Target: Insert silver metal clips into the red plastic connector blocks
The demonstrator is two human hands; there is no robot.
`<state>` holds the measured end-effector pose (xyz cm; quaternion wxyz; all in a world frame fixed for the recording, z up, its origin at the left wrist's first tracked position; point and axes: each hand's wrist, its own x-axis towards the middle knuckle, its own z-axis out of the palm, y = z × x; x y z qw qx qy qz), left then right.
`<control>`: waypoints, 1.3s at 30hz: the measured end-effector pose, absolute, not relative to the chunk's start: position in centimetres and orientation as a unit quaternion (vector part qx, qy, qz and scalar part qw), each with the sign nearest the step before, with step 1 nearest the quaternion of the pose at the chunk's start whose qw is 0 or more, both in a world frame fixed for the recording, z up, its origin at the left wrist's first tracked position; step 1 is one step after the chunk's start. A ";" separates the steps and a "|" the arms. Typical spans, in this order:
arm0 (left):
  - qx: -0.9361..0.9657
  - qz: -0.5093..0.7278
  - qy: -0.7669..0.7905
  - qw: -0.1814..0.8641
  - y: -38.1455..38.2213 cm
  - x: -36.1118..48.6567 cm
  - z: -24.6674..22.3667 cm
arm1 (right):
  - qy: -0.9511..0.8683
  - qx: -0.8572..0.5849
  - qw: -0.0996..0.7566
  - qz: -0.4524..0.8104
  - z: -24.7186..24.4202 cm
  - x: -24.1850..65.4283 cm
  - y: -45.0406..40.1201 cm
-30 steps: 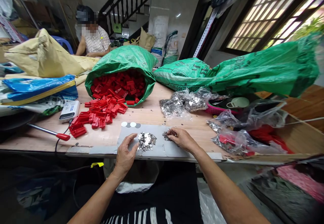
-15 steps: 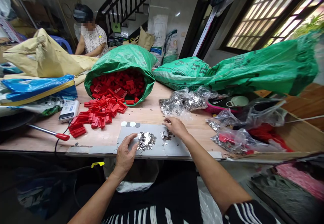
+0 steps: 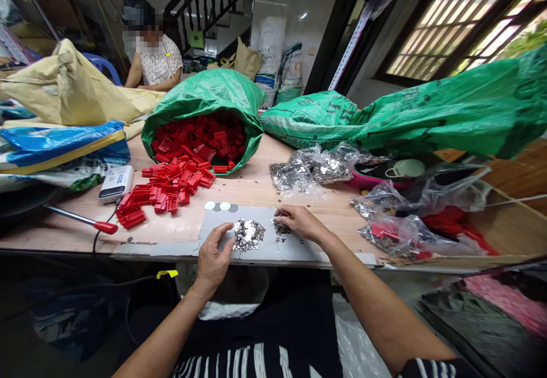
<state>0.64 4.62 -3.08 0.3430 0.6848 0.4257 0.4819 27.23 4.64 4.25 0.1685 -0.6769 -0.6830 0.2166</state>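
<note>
A pile of small shiny metal pieces (image 3: 248, 235) lies on a grey sheet (image 3: 265, 252) at the table's front edge. My left hand (image 3: 215, 255) rests at the pile's left side, thumb and fingers apart and curved toward it. To the right, my right hand (image 3: 300, 222) is over a smaller, darker heap of metal pieces (image 3: 281, 227), its fingertips pinched together at the heap. Whatever sits between those fingertips is too small to make out. Light round discs (image 3: 217, 206) lie on the sheet's upper left corner.
Red plastic parts (image 3: 171, 187) spill from a green sack (image 3: 205, 90). A white power bank (image 3: 116, 183) and a red-tipped lever (image 3: 105, 227) are at left. Clear bags of metal pieces (image 3: 294, 175) lie beyond my right hand. Another person (image 3: 158, 61) sits at the back.
My right hand has moved slightly down onto the small dark heap, covering more of it. My left hand stays beside the shiny pile. The camera view has shifted a little.
</note>
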 end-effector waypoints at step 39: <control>0.697 0.482 0.425 0.318 4.5 0.5 -2.9 | -0.745 -0.641 0.121 0.141 3.6 23.8 3.3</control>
